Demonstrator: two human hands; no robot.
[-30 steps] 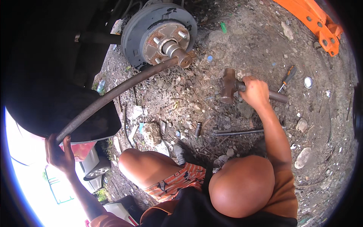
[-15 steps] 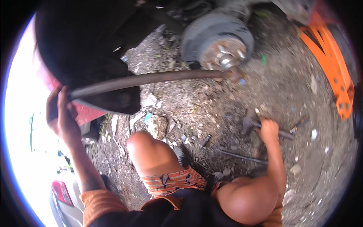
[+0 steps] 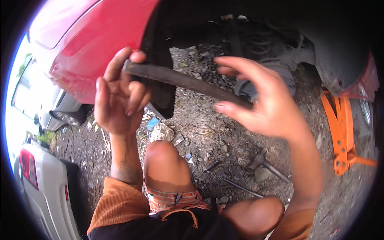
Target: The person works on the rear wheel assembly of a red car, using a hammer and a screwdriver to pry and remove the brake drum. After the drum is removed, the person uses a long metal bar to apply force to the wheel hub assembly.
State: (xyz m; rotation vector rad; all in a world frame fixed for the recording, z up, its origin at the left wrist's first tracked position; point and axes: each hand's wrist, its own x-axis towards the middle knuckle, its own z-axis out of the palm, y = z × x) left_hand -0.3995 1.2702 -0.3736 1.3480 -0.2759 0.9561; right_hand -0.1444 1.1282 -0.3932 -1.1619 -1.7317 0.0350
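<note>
A dark metal bar (image 3: 188, 82) slants across the view, its far end running behind my right hand toward the wheel hub. My left hand (image 3: 124, 94) holds its near end between the fingers. My right hand (image 3: 268, 96) is raised by the other end, thumb and fingers spread apart around the bar without closing on it. Partly hidden by that hand is the grey brake disc or drum (image 3: 287, 80), under the dark wheel arch. A hammer (image 3: 272, 168) lies on the ground below my right forearm.
A red car body (image 3: 104, 44) rises at the left. An orange metal stand (image 3: 340, 136) is at the right. A dark socket (image 3: 212, 165), a thin rod (image 3: 242, 187) and a pale rock (image 3: 162, 132) lie on the dirt. A white car (image 3: 48, 188) stands lower left.
My right hand has let go of the hammer and risen to the bar. My left hand has moved right with the bar's end. The view has shifted, showing more of the red car.
</note>
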